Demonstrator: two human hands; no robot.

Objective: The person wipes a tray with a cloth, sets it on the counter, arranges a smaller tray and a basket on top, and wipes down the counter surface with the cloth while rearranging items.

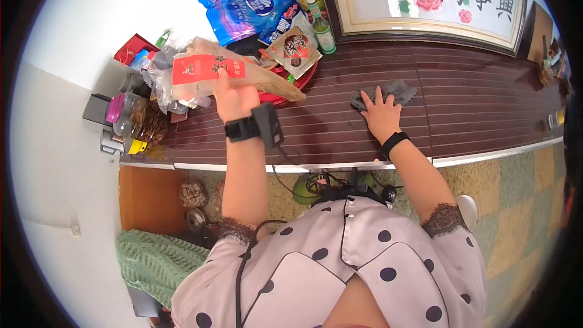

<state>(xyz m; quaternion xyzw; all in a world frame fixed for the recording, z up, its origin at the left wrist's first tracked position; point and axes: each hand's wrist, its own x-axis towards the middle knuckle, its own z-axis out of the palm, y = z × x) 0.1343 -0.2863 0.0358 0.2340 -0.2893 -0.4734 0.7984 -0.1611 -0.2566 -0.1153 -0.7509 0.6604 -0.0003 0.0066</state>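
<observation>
My left hand [234, 98] grips a long clear plastic packet with a red label [255, 76], its thumb on the label, above the left part of the dark striped table [340, 136]. On the right, my right hand [381, 115] lies with spread fingers on a dark grey cloth [401, 92], pressing it on the tabletop. Beneath the packet is a red tray [311, 79], partly hidden, with a beige packet [293, 51] over its rim.
Jars with a pink lid [114, 108] and a yellow lid stand at the left edge. Behind the tray are a blue package [249, 3] and a green spray bottle [323, 31]. A framed picture [425, 39] leans at the back.
</observation>
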